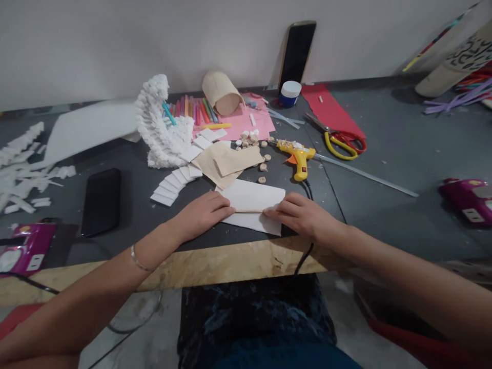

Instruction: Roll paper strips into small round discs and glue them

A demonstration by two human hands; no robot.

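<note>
A thin, light-brown roll or strip [249, 210] lies crosswise on a white sheet of paper [255, 195] near the table's front edge. My left hand [205, 212] has its fingers closed at the left end of this strip, and my right hand [302, 215] pinches the right end. Both hands rest on the paper, with fingertips pointing inward. Just beyond the sheet are cut pieces of brown paper [226, 164]. A fan of small white cards [172, 185] lies left of them. Right of the brown pieces sits a yellow glue gun [298, 158], its cord running down past my right hand.
Small round beige discs [262, 167] are scattered behind the sheet. Scissors [342, 143] lie on red paper [330, 110]. A brown paper cup shape [221, 92], crayons [196, 110] and a white fluffy piece [154, 123] stand farther back. A black phone [100, 201] lies left.
</note>
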